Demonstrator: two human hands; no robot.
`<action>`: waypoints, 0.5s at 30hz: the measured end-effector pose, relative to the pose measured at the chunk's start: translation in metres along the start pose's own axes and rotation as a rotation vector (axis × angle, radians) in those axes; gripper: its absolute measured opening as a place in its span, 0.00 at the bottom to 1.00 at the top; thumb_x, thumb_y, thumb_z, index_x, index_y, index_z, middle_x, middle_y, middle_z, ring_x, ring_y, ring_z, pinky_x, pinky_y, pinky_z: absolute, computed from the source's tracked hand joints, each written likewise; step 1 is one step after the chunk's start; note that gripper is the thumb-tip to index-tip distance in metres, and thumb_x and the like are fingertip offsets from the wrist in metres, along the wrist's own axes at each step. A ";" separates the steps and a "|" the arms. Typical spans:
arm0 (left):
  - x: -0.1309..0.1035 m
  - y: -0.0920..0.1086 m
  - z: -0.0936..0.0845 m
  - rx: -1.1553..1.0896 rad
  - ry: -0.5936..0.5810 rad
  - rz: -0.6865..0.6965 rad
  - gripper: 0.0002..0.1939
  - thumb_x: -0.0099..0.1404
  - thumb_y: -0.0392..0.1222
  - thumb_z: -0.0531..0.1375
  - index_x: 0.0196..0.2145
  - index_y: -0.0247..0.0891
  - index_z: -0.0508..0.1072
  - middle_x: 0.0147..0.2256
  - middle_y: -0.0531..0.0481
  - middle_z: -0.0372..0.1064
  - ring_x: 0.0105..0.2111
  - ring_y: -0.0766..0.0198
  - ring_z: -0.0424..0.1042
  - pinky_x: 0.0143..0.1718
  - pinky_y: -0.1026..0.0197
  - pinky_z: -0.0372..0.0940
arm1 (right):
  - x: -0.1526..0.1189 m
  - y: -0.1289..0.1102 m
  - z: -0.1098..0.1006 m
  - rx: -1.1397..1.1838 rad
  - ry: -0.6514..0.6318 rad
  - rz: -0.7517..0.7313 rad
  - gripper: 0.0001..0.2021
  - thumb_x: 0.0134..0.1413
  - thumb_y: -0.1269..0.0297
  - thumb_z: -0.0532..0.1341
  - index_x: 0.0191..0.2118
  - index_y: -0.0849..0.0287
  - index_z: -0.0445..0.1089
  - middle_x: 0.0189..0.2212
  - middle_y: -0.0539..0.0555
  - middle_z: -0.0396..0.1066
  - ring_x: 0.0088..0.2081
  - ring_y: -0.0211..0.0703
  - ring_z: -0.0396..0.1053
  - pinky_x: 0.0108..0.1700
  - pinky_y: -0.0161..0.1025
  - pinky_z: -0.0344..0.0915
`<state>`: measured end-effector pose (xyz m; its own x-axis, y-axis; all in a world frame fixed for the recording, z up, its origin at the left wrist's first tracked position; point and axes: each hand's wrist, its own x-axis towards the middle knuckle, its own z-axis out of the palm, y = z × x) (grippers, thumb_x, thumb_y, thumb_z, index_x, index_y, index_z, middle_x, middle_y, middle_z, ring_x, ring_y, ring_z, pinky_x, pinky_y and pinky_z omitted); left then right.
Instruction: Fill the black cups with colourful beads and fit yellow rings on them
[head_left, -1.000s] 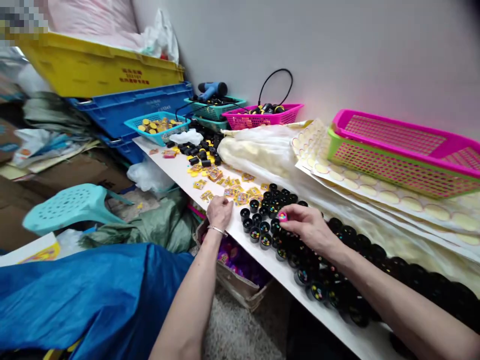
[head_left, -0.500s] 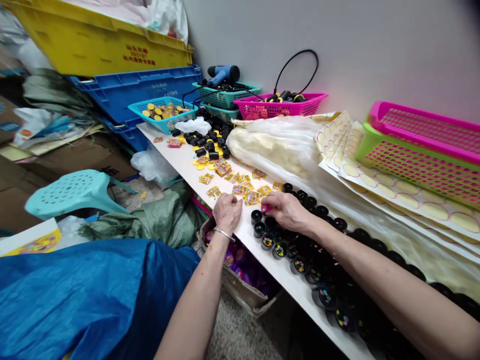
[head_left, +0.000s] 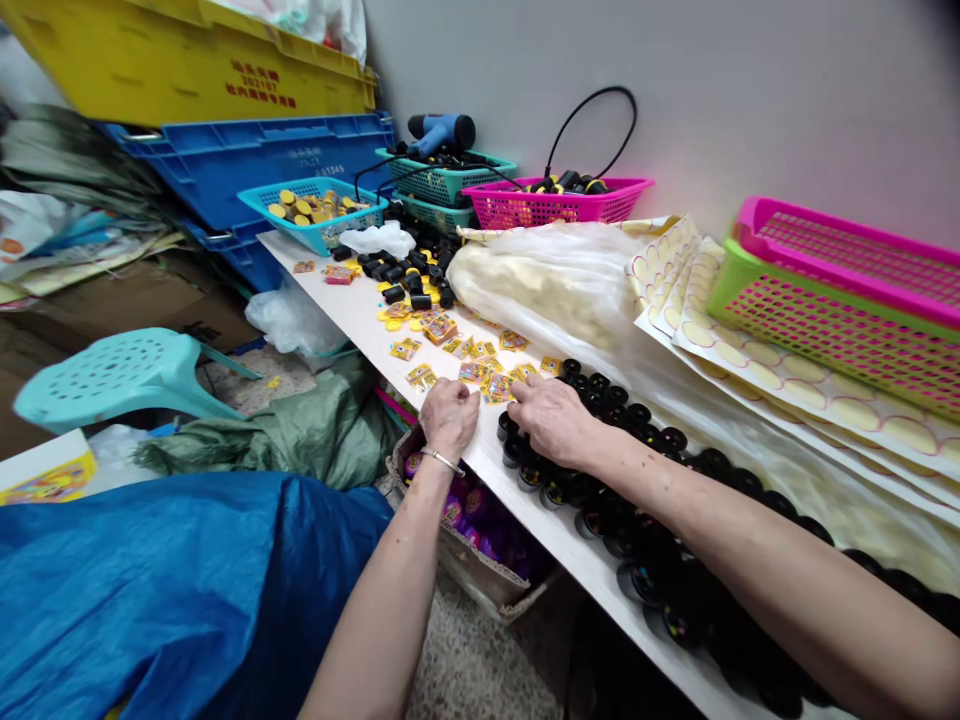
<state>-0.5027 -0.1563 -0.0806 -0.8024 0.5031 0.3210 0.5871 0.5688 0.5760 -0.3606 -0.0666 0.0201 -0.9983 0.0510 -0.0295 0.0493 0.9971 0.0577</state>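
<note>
My left hand (head_left: 448,418), with a bracelet (head_left: 443,461) at the wrist, rests at the table's front edge beside small yellow printed packets (head_left: 480,371). Its fingers are curled together, and whatever they hold is hidden. Over the near end of the rows of small black cups (head_left: 553,494) is my right hand (head_left: 553,418). Its fingers are bent down and pressed together at a cup; what lies between them cannot be seen. Bits of bright colour show inside a few cups. Further back lie black cylinders (head_left: 420,300) and yellow discs (head_left: 393,322).
Baskets stand at the back: blue (head_left: 315,232), teal (head_left: 442,184) and pink (head_left: 559,206). A plastic bag (head_left: 540,275) and sticker sheets (head_left: 795,372) lie along the wall. Under the table edge sits a carton (head_left: 480,570) of purple items. A stool (head_left: 112,375) is to the left.
My right hand has moved slightly left, and the small pink piece seen in its fingers is now out of sight. My left hand stays nearly in place; the camera view has shifted a little.
</note>
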 end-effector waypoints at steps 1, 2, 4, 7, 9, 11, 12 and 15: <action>0.000 0.000 0.000 0.003 -0.003 0.000 0.09 0.55 0.47 0.57 0.22 0.41 0.67 0.27 0.54 0.63 0.30 0.65 0.64 0.30 0.61 0.54 | -0.002 0.003 0.001 0.061 0.017 0.027 0.10 0.47 0.76 0.53 0.30 0.64 0.72 0.34 0.60 0.68 0.39 0.49 0.62 0.34 0.41 0.55; 0.000 0.000 0.000 0.006 -0.006 -0.002 0.10 0.55 0.47 0.57 0.22 0.40 0.67 0.28 0.54 0.63 0.30 0.65 0.64 0.30 0.61 0.54 | -0.006 0.007 0.001 0.159 0.048 0.066 0.10 0.47 0.76 0.53 0.30 0.63 0.72 0.34 0.59 0.68 0.38 0.47 0.63 0.35 0.40 0.56; 0.000 0.001 0.000 0.016 -0.013 -0.010 0.10 0.55 0.47 0.57 0.21 0.40 0.67 0.28 0.53 0.64 0.30 0.65 0.64 0.31 0.61 0.54 | -0.022 0.016 0.003 0.468 0.155 0.180 0.09 0.47 0.74 0.55 0.32 0.61 0.72 0.33 0.55 0.69 0.36 0.44 0.64 0.37 0.39 0.59; 0.001 0.000 0.001 0.041 -0.024 -0.031 0.10 0.55 0.47 0.57 0.22 0.40 0.67 0.28 0.52 0.64 0.30 0.64 0.64 0.31 0.61 0.55 | -0.073 0.025 0.003 1.051 0.396 0.440 0.09 0.46 0.68 0.61 0.37 0.58 0.73 0.33 0.53 0.71 0.35 0.42 0.66 0.39 0.39 0.62; 0.004 0.000 0.001 0.055 -0.037 -0.037 0.10 0.56 0.47 0.57 0.22 0.40 0.68 0.28 0.53 0.65 0.31 0.64 0.63 0.31 0.62 0.55 | -0.129 0.027 0.006 1.341 0.584 0.651 0.13 0.42 0.65 0.65 0.38 0.56 0.73 0.33 0.52 0.72 0.33 0.41 0.67 0.36 0.38 0.64; 0.007 0.002 -0.002 0.059 -0.061 -0.039 0.10 0.56 0.47 0.57 0.24 0.39 0.69 0.29 0.54 0.65 0.31 0.66 0.63 0.32 0.62 0.56 | -0.200 0.025 0.011 1.446 0.818 0.872 0.15 0.36 0.64 0.69 0.36 0.54 0.74 0.31 0.52 0.72 0.30 0.39 0.67 0.31 0.36 0.65; 0.007 0.005 -0.004 0.059 -0.078 -0.045 0.10 0.56 0.47 0.57 0.24 0.39 0.69 0.29 0.55 0.65 0.31 0.66 0.63 0.32 0.63 0.56 | -0.238 0.024 0.015 1.434 0.950 0.987 0.16 0.34 0.64 0.70 0.35 0.54 0.74 0.31 0.51 0.71 0.29 0.38 0.67 0.30 0.36 0.65; 0.006 0.021 -0.014 0.068 -0.127 -0.118 0.10 0.56 0.45 0.56 0.22 0.36 0.66 0.22 0.57 0.59 0.28 0.69 0.60 0.32 0.65 0.55 | -0.351 0.019 0.027 1.217 1.259 1.291 0.16 0.31 0.64 0.70 0.33 0.54 0.73 0.31 0.51 0.70 0.28 0.38 0.67 0.29 0.36 0.66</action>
<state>-0.4963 -0.1503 -0.0559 -0.8486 0.5060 0.1542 0.4990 0.6690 0.5509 -0.0080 -0.0642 0.0047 0.1280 0.9917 0.0147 0.0105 0.0135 -0.9999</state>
